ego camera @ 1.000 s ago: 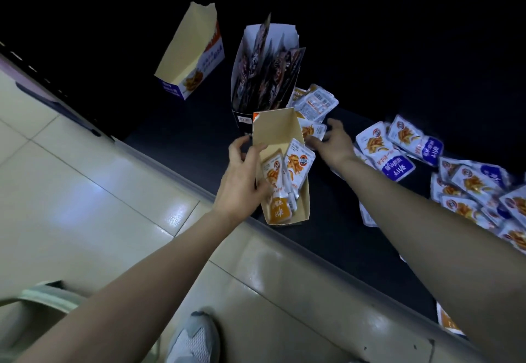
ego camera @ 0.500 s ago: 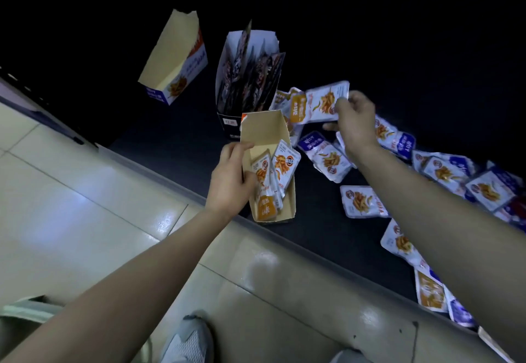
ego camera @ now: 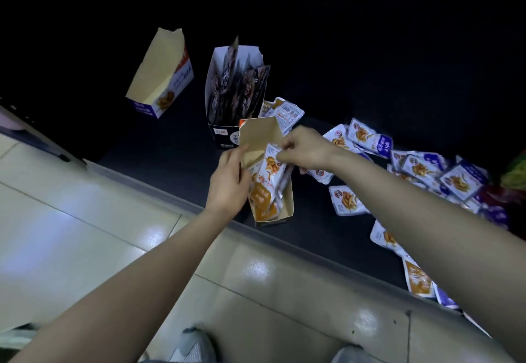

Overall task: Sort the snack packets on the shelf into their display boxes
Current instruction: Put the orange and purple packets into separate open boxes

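From the head camera, the left hand (ego camera: 229, 182) grips the near side wall of the open display box (ego camera: 256, 135), fingers curled over its edge and thumb outside. The right hand (ego camera: 306, 150) pinches the top edge of an orange-and-white packet (ego camera: 271, 167), which stands half inside the box on top of others like it.

The box sits at the very front lip of the dark shelf (ego camera: 310, 220). A hard push down, or a slackened left grip, could tip it onto the floor. The packet might also snag on those beneath it and buckle rather than slide in.

The right fingertips are partly hidden behind the packet, so how firm the pinch is cannot be judged. The right forearm covers part of the loose packets (ego camera: 421, 167). The back of the shelf is lost in darkness, and the print on every packet is too small to read — only colours separate the kinds.
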A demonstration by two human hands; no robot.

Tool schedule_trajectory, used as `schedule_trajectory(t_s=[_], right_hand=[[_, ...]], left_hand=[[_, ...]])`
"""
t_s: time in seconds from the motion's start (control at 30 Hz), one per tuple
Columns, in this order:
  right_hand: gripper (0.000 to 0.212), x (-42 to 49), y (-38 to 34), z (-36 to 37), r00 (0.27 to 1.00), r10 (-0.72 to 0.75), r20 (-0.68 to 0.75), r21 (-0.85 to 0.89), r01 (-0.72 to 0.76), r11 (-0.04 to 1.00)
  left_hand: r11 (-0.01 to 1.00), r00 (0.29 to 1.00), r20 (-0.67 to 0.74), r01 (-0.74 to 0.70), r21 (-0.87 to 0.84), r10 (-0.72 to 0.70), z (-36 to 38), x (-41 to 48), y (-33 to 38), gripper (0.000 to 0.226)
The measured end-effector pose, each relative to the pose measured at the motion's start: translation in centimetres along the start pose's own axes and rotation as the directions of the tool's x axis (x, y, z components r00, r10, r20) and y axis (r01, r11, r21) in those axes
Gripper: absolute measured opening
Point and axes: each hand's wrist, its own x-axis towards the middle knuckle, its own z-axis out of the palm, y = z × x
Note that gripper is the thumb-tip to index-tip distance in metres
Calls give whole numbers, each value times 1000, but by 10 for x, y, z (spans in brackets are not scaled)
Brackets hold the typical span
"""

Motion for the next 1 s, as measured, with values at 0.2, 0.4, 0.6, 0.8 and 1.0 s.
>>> schedule_trajectory(t_s=[0.2, 0.4, 0.6, 0.8, 1.0], right_hand=[[38, 4, 5, 12, 960, -122, -252, 159, 166, 973], [19, 24, 40, 7, 903, -17, -430, 299, 160, 941], [43, 74, 62, 31, 976, -89, -197, 13, 93, 996], [82, 97, 61, 48, 992, -85, -95, -320, 50, 946], [59, 98, 63, 52, 962, -177, -209, -503, 50, 863]], left_hand=[[999, 999, 7, -35, 32, 34, 0, 2, -3, 51], [991, 989, -146, 4, 136, 16, -4, 4, -4, 59], [965, 959, -278, 118, 233, -50, -14, 4, -13, 60], [959, 949, -304, 161, 235, -84, -11, 10, -7, 63], [984, 952, -294, 125, 124, -84, -11, 7, -7, 58]])
